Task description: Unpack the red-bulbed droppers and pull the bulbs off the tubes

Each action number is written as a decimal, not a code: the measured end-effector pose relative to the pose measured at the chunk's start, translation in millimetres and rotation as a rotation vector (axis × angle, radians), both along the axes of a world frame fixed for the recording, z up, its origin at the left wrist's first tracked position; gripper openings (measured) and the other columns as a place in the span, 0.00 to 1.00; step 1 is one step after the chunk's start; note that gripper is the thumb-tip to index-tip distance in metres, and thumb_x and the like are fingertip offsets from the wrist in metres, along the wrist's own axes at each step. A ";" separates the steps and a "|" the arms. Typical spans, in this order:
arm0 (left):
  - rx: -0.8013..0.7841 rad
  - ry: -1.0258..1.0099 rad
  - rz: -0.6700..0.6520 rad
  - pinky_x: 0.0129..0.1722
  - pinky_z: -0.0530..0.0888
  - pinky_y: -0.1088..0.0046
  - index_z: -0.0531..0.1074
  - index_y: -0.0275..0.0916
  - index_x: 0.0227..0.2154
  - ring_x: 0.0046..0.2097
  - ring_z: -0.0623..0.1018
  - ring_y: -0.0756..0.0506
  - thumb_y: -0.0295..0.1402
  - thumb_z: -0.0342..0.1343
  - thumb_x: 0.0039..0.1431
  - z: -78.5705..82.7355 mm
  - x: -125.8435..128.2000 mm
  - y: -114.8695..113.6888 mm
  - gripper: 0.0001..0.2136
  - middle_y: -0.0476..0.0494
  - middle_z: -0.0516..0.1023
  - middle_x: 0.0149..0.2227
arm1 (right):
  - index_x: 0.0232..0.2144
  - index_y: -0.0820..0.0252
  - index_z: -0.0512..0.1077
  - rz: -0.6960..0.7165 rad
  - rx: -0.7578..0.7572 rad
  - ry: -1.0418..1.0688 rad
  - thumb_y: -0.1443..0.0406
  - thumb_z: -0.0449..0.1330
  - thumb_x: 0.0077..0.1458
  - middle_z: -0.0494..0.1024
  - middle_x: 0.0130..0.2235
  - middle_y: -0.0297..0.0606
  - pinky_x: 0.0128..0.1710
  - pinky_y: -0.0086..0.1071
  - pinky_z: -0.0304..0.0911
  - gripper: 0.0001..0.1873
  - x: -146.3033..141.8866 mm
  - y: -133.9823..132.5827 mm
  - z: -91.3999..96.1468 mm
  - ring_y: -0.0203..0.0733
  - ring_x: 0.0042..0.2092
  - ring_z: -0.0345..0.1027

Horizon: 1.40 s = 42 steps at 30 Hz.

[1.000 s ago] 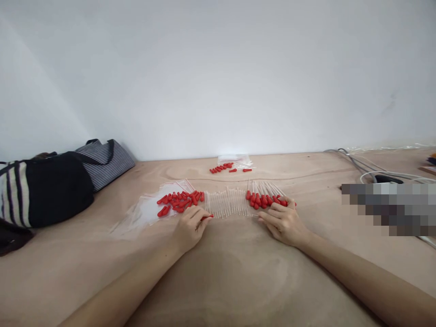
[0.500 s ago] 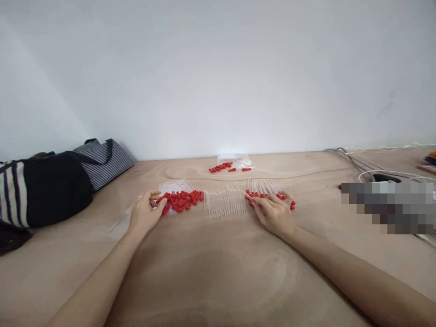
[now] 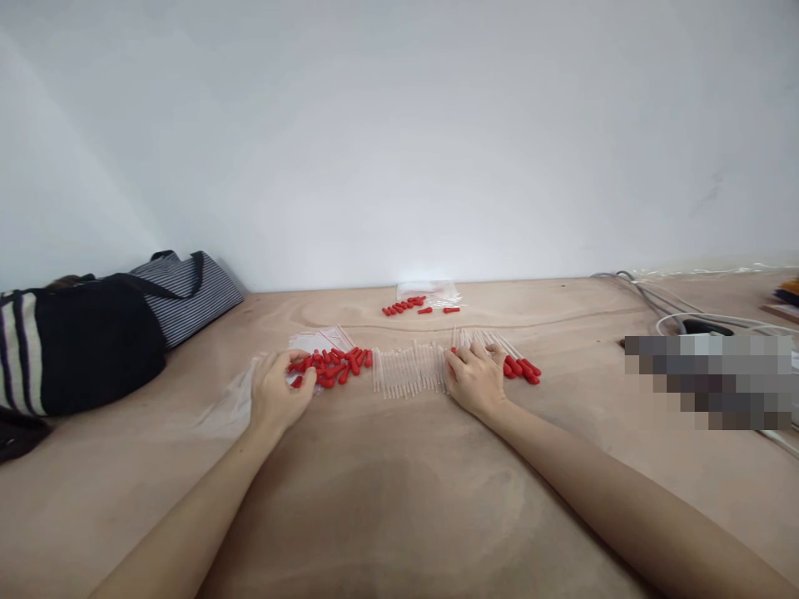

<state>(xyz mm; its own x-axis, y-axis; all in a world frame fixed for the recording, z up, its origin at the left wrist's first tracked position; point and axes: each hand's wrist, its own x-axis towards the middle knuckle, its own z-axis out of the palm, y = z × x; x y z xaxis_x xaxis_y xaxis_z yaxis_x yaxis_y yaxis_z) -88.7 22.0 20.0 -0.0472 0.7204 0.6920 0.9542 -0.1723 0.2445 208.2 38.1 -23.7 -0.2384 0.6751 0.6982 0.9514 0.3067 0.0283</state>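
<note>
My left hand (image 3: 280,398) is at the left, thumb and fingers apart around the near end of a pile of red rubber bulbs (image 3: 340,366). A row of thin clear dropper tubes (image 3: 409,370) lies side by side to the right of the pile. My right hand (image 3: 478,378) is at the right end of this row, fingers bent down and close together; what is under the fingertips is hidden. Behind and beside it lie tubes fitted with red bulbs (image 3: 523,368), partly covered by the hand.
A clear zip bag (image 3: 315,340) lies behind the pile, and more clear plastic (image 3: 228,403) is left of it. Farther back are several red bulbs (image 3: 403,306) and another clear bag (image 3: 430,290). Fabric bags (image 3: 100,345) stand left; cables (image 3: 649,293) and a blurred object (image 3: 717,370) lie right.
My right hand has moved left onto the end of the tube row; the thin tube seen in its fingers before is now hidden. My left hand has shifted slightly right, its fingers wider apart.
</note>
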 end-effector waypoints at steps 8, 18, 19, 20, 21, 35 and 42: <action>0.047 0.212 -0.414 0.38 0.65 0.66 0.69 0.39 0.29 0.35 0.69 0.44 0.29 0.49 0.52 -16.6 60.9 -18.1 0.04 0.44 0.72 0.30 | 0.30 0.61 0.71 -0.010 -0.190 -0.051 0.67 0.48 0.51 0.73 0.31 0.41 0.43 0.43 0.38 0.11 -5.1 -1.8 5.2 0.44 0.38 0.58; -0.047 0.209 -0.605 0.38 0.66 0.66 0.70 0.38 0.29 0.37 0.68 0.45 0.28 0.50 0.52 -18.8 77.2 -17.7 0.04 0.44 0.72 0.32 | 0.35 0.62 0.70 0.100 -0.183 -0.034 0.62 0.46 0.54 0.72 0.32 0.40 0.40 0.40 0.40 0.15 -2.4 -7.1 7.6 0.43 0.37 0.57; -0.047 0.204 -0.608 0.39 0.66 0.65 0.70 0.38 0.29 0.37 0.68 0.45 0.28 0.50 0.52 -18.6 77.1 -17.6 0.04 0.44 0.72 0.32 | 0.35 0.61 0.70 0.115 -0.163 -0.018 0.63 0.46 0.54 0.71 0.32 0.40 0.40 0.40 0.40 0.14 1.1 -6.8 8.3 0.42 0.37 0.57; -0.045 0.199 -0.612 0.39 0.66 0.65 0.70 0.38 0.28 0.37 0.68 0.45 0.28 0.50 0.52 -18.3 77.2 -17.6 0.04 0.44 0.71 0.32 | 0.35 0.60 0.71 0.126 -0.144 0.000 0.63 0.47 0.54 0.71 0.32 0.39 0.40 0.39 0.40 0.14 5.2 -6.2 9.1 0.42 0.36 0.57; -0.040 0.195 -0.616 0.39 0.66 0.65 0.70 0.38 0.28 0.37 0.68 0.45 0.27 0.50 0.52 -18.0 77.4 -17.8 0.04 0.44 0.71 0.31 | 0.35 0.59 0.71 0.132 -0.127 0.018 0.64 0.47 0.53 0.71 0.32 0.39 0.40 0.39 0.40 0.13 9.6 -5.3 9.9 0.41 0.36 0.57; -0.027 0.178 -0.668 0.37 0.66 0.68 0.69 0.38 0.25 0.35 0.68 0.46 0.27 0.49 0.53 -19.0 82.3 -14.3 0.05 0.45 0.70 0.30 | 0.32 0.57 0.71 0.126 -0.208 -0.003 0.68 0.50 0.48 0.75 0.38 0.37 0.52 0.51 0.31 0.11 13.6 2.2 10.6 0.44 0.43 0.60; -0.045 0.167 -0.677 0.37 0.66 0.67 0.69 0.38 0.26 0.35 0.68 0.46 0.27 0.49 0.53 -19.0 82.1 -14.9 0.05 0.45 0.71 0.30 | 0.33 0.57 0.72 0.078 -0.137 0.095 0.69 0.50 0.50 0.77 0.36 0.36 0.54 0.50 0.29 0.11 12.4 -1.1 2.4 0.39 0.37 0.65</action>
